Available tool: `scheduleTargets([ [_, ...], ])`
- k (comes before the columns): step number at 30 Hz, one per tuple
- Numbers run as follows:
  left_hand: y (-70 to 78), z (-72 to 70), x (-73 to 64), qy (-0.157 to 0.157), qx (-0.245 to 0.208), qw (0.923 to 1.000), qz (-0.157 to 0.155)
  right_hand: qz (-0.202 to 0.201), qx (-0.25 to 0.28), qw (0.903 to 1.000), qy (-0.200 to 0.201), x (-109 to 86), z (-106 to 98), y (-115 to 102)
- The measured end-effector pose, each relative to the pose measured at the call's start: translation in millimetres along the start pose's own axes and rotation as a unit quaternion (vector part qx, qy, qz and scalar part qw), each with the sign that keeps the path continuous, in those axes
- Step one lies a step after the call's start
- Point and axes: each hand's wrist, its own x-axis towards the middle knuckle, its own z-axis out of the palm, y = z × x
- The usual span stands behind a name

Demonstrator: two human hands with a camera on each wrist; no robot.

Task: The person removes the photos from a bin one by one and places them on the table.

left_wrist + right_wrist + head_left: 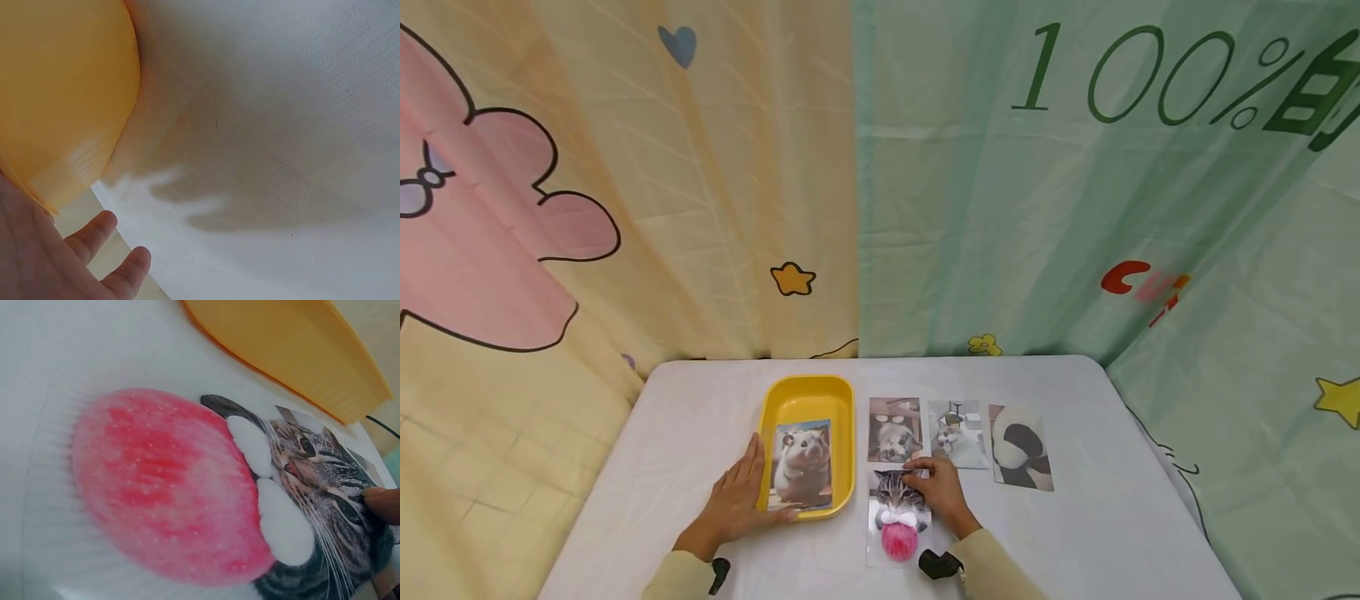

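The thumb and fingers of your right hand point(946, 492) pinch the cat card point(899, 517) at its far end, thumb pad on the printed forehead; the rest of those fingers' contact is hidden. The card's long axis runs toward the far edge of the table point(1097, 533), the cat's ears pointing that way and its round pink ball toward the near edge. It sits about midway between the table's left and right edges, a flat, white-backed rectangle with a photo print.

Your left hand point(733, 504) lies along the yellow tray point(808, 398), fingers straight, thumb spread apart from them at the near rim; up close, two fingertips stand apart. The tray is smooth plastic, a rounded oblong with its long axis also toward the far edge. Inside lies a hamster card point(803, 467), ears toward the far edge.

Beyond your right hand, three cards form a row: a grey animal card point(892, 423), a white cat card point(955, 433) and a black-and-white card point(1021, 450), nearest the table's right edge. The white tabletop shows a fine woven texture.
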Motion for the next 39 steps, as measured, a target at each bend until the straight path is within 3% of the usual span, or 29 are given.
scheduleTargets([
  [5,0.5,-1.1,0.3,-0.009,0.001,0.9999,-0.008,-0.010,-0.032,0.9993,0.017,1.1,4,2],
  [14,0.8,-2.3,0.7,-0.013,-0.006,0.9998,-0.017,-0.071,-0.070,0.9946,0.028,1.2,6,-3],
  [24,-1.6,1.6,0.9,0.011,-0.003,0.9999,-0.003,-0.115,-0.069,0.9899,0.046,6.9,0,-25],
  [31,-2.0,3.7,0.0,0.029,-0.002,0.9995,0.012,-0.141,-0.057,0.9884,0.005,25.3,12,-59],
  [39,-0.2,3.0,0.5,0.011,0.002,0.9999,0.002,-0.160,-0.032,0.9843,-0.068,46.5,47,-100],
])
